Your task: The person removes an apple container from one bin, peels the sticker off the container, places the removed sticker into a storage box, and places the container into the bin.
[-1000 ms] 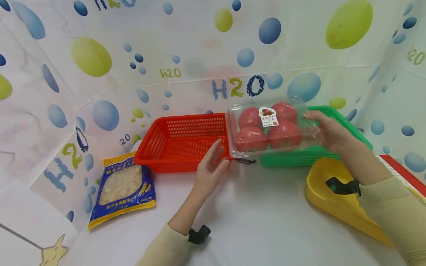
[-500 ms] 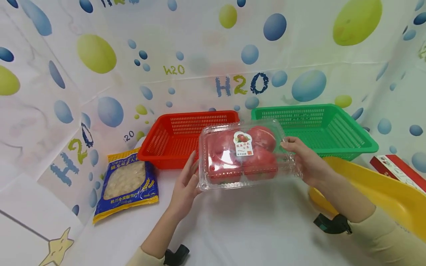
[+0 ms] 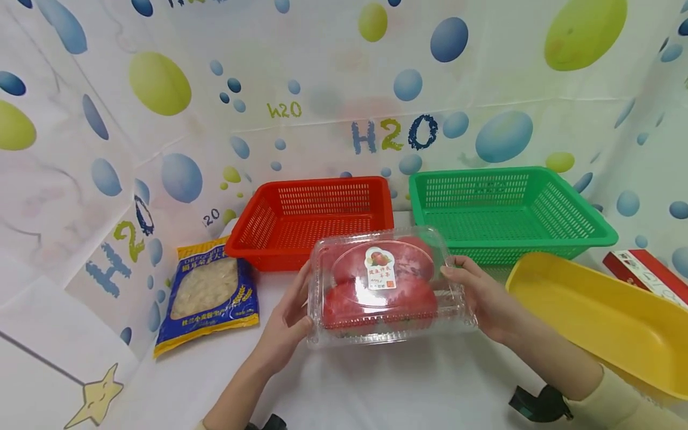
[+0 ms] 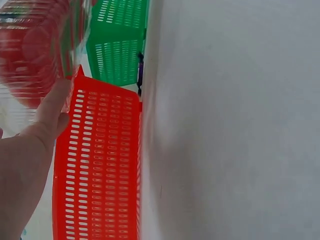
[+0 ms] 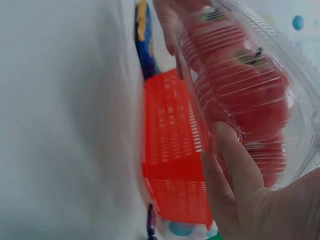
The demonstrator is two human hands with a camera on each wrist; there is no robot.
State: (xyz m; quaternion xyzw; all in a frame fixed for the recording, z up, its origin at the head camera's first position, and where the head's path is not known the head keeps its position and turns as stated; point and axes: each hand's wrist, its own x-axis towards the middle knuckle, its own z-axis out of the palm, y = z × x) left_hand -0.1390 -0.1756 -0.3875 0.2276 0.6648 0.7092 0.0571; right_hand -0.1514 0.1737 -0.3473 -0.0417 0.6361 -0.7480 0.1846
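A clear plastic clamshell box (image 3: pixel 381 325) packed with red round fruit is held up between both hands over the white table; its lid bears a white label. The left hand (image 3: pixel 280 334) grips the box's left end, thumb at the near corner and fingers along the side. At the other end the right hand (image 3: pixel 488 303) holds on, its thumb over the lid's edge. In the right wrist view, fingers (image 5: pixel 242 165) of that hand spread under the ribbed base, and green-stemmed red fruit shows through the plastic. The left wrist view catches the left hand (image 4: pixel 25 165) at the box's edge.
Behind the box stand a red basket (image 3: pixel 312 263) and, to its right, a green basket (image 3: pixel 527 248). A yellow tray (image 3: pixel 596 322) and a red-and-white carton (image 3: pixel 653 278) lie at right. A blue-and-yellow pasta bag (image 3: pixel 206 298) lies at left.
The right hand has brought the box left and down, from in front of the green basket toward the person. The left hand has moved from beside it to gripping its left end.
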